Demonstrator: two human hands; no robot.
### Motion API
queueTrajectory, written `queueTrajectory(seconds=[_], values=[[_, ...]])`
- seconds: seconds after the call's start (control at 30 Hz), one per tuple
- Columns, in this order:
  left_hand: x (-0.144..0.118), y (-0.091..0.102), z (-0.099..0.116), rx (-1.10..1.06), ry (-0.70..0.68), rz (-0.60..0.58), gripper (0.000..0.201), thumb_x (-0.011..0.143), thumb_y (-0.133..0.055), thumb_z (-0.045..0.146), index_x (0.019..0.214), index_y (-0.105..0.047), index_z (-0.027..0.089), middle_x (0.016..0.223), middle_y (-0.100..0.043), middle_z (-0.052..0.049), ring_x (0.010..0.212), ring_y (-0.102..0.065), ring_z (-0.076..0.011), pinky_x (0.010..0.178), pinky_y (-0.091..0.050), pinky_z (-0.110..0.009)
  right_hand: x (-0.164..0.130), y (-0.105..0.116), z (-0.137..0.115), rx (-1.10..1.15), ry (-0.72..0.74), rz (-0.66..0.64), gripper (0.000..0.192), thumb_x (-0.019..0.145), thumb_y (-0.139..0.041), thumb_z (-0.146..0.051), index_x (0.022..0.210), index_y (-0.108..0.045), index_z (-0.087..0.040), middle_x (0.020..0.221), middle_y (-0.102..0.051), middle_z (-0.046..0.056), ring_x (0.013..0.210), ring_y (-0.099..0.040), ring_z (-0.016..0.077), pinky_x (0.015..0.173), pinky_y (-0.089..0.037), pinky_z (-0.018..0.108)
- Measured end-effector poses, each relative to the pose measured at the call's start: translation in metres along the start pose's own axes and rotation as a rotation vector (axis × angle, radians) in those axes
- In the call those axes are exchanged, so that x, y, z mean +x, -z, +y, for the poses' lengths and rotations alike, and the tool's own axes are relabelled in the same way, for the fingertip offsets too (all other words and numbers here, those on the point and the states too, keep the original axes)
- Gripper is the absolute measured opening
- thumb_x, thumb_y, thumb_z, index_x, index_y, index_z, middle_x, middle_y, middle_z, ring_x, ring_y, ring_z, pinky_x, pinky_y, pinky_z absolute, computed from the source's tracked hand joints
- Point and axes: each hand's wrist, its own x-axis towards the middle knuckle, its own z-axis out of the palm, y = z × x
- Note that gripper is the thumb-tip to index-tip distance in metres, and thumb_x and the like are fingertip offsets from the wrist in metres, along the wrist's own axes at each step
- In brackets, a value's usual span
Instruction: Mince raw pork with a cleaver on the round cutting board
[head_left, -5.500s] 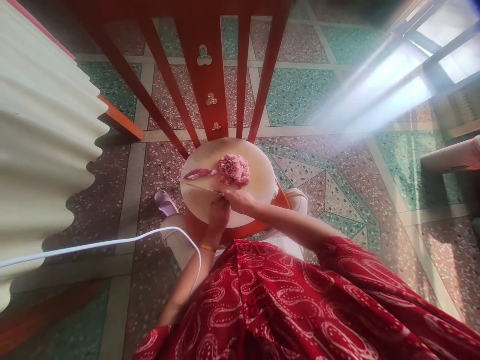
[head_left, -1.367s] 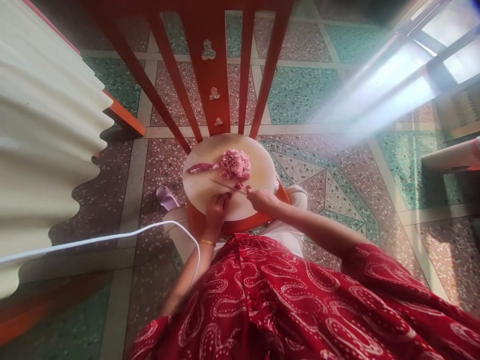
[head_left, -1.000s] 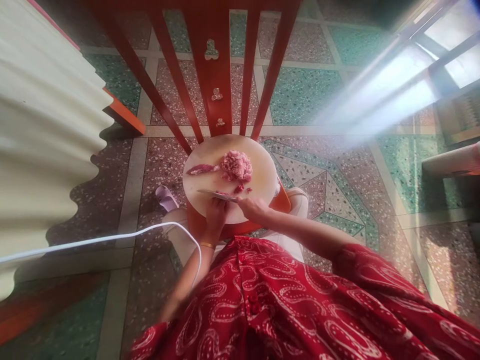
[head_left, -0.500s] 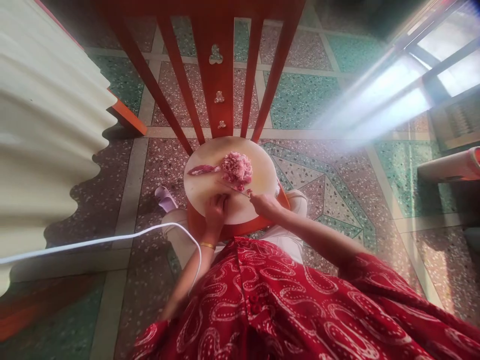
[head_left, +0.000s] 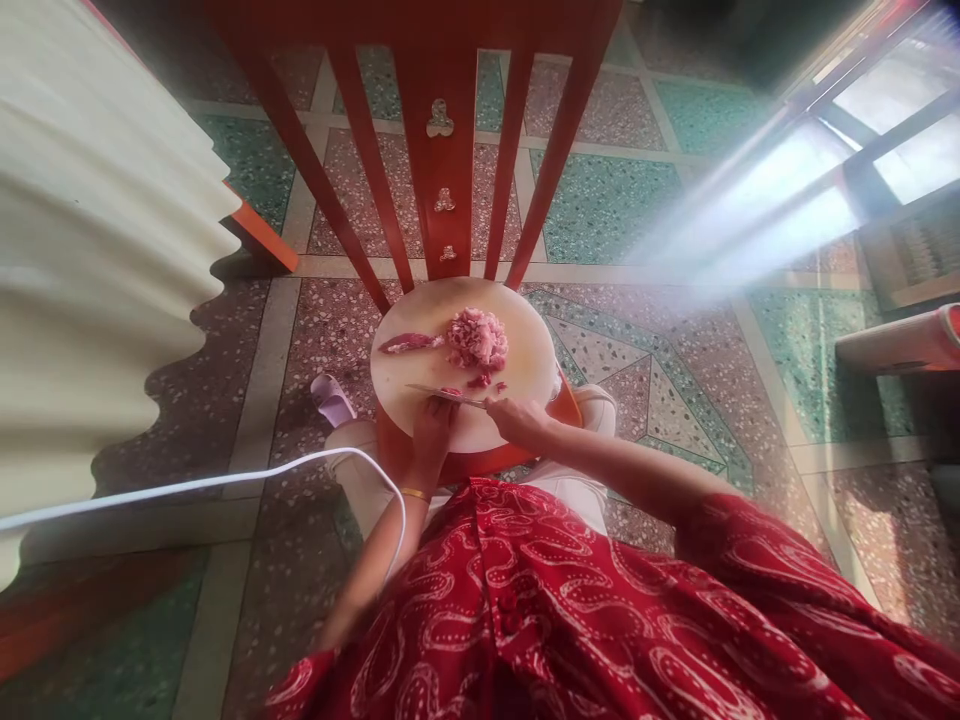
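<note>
A: What fills the frame, biggest first?

B: A red patterned garment across the bottom, a cream corrugated sheet on the left, and a red wooden chair whose back slats run down from the top centre. A white cable crosses the lower left of the terrazzo floor.

A: And the work itself?

B: A round pale cutting board sits on the chair seat at the centre of the frame. On it lie a heap of chopped pink meat, an uncut strip of meat to its left, and a few small bits just below the heap.

A: Which step is this?

B: Cutting meat into small pieces, I judge. The next cut would call for the blade to come down close beside the fingers that steady the piece.

A: The hands?

B: The right hand is closed around the handle of a knife, whose blade points toward the left of the frame, low over the near part of the board. The left hand has its fingers curled together at the blade, pressing down on something small; what exactly it pins is too small to tell.
</note>
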Motion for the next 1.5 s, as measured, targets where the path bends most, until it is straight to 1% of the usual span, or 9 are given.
queueTrajectory(seconds=[0.2,0.4,0.53,0.63,0.9,1.1,1.2,1.37,1.5], values=[[0.001,0.002,0.002,0.039,-0.018,-0.008,0.021,0.088,-0.046,0.022,0.1,-0.063,0.016,0.095,-0.065,-0.011,0.091,-0.058,-0.0252,0.086,-0.044,-0.042,0.03,0.005,-0.024,0.046,0.068,0.047,0.027,0.09,-0.032,-0.014,0.11,-0.049,-0.014,0.09,-0.066,0.014,0.085,-0.065,0.0239,0.067,-0.05,0.032],[0.003,0.007,0.008,-0.05,0.043,0.001,0.022,0.09,-0.044,0.02,0.104,-0.06,0.015,0.098,-0.064,-0.01,0.09,-0.057,-0.0218,0.083,-0.045,-0.036,-0.003,-0.002,0.014,0.016,-0.057,-0.044,0.033,0.091,-0.033,-0.016,0.123,-0.042,-0.014,0.091,-0.067,0.014,0.087,-0.065,0.0223,0.067,-0.049,0.029],[0.005,0.009,0.01,-0.031,0.053,0.002,0.019,0.09,-0.044,0.02,0.098,-0.061,0.016,0.094,-0.065,-0.009,0.086,-0.058,-0.0214,0.08,-0.045,-0.035,-0.02,0.001,0.023,0.022,-0.056,-0.049,0.031,0.091,-0.033,-0.015,0.119,-0.047,-0.015,0.089,-0.067,0.013,0.084,-0.066,0.0218,0.067,-0.049,0.028],[0.006,0.008,0.009,0.018,0.041,-0.014,0.019,0.09,-0.045,0.022,0.095,-0.062,0.016,0.09,-0.065,-0.01,0.085,-0.058,-0.0227,0.079,-0.045,-0.036,-0.017,0.001,0.015,0.04,-0.015,-0.051,0.027,0.09,-0.034,-0.015,0.112,-0.05,-0.018,0.087,-0.067,0.011,0.082,-0.066,0.0216,0.066,-0.049,0.029],[0.006,0.007,0.007,0.073,-0.001,-0.064,0.022,0.089,-0.042,0.02,0.094,-0.063,0.015,0.09,-0.066,-0.011,0.084,-0.059,-0.0246,0.081,-0.044,-0.04,0.031,0.006,-0.026,0.081,0.04,0.051,0.027,0.087,-0.035,-0.011,0.109,-0.051,-0.015,0.093,-0.065,0.014,0.085,-0.065,0.0226,0.065,-0.05,0.029],[0.005,0.008,0.007,-0.07,0.034,-0.025,0.026,0.089,-0.04,0.017,0.104,-0.061,0.017,0.1,-0.064,-0.009,0.091,-0.057,-0.0217,0.085,-0.045,-0.036,-0.004,-0.006,0.014,0.065,-0.055,-0.021,0.027,0.09,-0.036,-0.015,0.112,-0.051,-0.016,0.091,-0.066,0.013,0.085,-0.065,0.0217,0.065,-0.048,0.027],[0.004,0.006,0.006,-0.077,0.059,0.004,0.023,0.089,-0.043,0.02,0.103,-0.062,0.017,0.101,-0.063,-0.009,0.092,-0.056,-0.0214,0.084,-0.045,-0.036,-0.02,-0.007,0.027,0.039,-0.124,0.0,0.027,0.093,-0.034,-0.019,0.114,-0.05,-0.016,0.087,-0.067,0.012,0.082,-0.066,0.0217,0.063,-0.048,0.027],[0.004,0.006,0.006,-0.016,0.05,-0.019,0.022,0.091,-0.043,0.025,0.095,-0.063,0.015,0.093,-0.064,-0.011,0.089,-0.056,-0.023,0.082,-0.045,-0.038,-0.023,-0.005,0.014,0.05,-0.044,0.0,0.023,0.09,-0.039,-0.017,0.109,-0.051,-0.019,0.082,-0.067,0.009,0.077,-0.067,0.0211,0.06,-0.047,0.025],[0.004,0.005,0.005,-0.009,0.035,-0.025,0.022,0.091,-0.042,0.025,0.1,-0.061,0.017,0.098,-0.064,-0.011,0.092,-0.057,-0.0229,0.083,-0.045,-0.039,-0.002,-0.002,-0.001,0.065,-0.014,-0.015,0.022,0.09,-0.038,-0.017,0.108,-0.051,-0.017,0.088,-0.066,0.012,0.081,-0.066,0.0216,0.063,-0.049,0.027]])
